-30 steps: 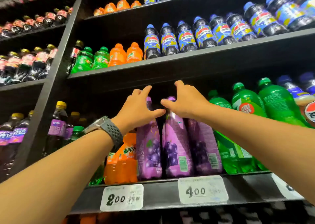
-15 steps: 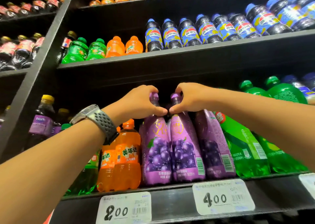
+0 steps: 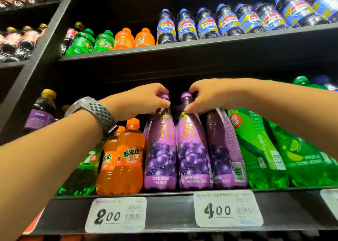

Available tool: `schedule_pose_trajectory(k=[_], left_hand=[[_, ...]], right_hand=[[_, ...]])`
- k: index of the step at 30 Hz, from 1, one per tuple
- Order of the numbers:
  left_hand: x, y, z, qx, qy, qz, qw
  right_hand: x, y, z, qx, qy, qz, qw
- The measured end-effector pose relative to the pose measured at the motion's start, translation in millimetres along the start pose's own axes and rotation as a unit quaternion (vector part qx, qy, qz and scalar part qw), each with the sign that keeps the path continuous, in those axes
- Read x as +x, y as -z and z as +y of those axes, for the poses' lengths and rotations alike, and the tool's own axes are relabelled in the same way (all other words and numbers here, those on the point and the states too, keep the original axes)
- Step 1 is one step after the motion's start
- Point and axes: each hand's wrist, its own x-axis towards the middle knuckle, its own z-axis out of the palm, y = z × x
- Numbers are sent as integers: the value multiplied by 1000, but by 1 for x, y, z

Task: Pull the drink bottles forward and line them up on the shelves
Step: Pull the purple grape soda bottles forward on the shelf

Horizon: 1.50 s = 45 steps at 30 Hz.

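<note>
Purple bottles [image 3: 161, 149]: left hand [image 3: 144, 99], right hand [image 3: 206, 96] pinch their necks

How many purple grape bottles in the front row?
3. Left grape bottle, neck held by the left hand; middle grape bottle, neck held by the right hand; right grape bottle, beside the green bottle. Others may be hidden behind.

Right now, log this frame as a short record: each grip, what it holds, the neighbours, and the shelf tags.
left grip: pinches the neck of the left grape bottle
right grip: pinches the neck of the right grape bottle
bottle pose: both stand side by side at the front edge of the shelf, labels forward
neighbours: orange bottles to the left; third grape bottle and green bottles to the right
tags: 200 tag below the orange bottles, 400 tag below the grape bottles
</note>
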Motion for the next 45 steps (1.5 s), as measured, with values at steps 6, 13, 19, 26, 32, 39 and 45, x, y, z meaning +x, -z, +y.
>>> schedule_pose_trajectory(k=[6,13,19,26,32,39,45], left_hand=[[3,8,-6,-87,26,-14,996],[14,-4,2,64,9,62,996],[16,-8,8,136,28,90,986],[8,11,0,-89,68,-39,993],[14,-3,1,-24,49,59,997],[14,0,9,17,66,58,996],[7,2,7,-3,54,66,996]], right_hand=[[5,-9,-9,-95,37,33,994],[4,-5,-6,-129,23,18,991],[2,-3,-6,-120,29,11,992],[0,-2,-4,-86,32,-2,996],[1,-4,-4,-49,20,-11,999],[1,-2,-6,-24,5,-25,999],[1,-3,-5,-22,2,-20,1000]])
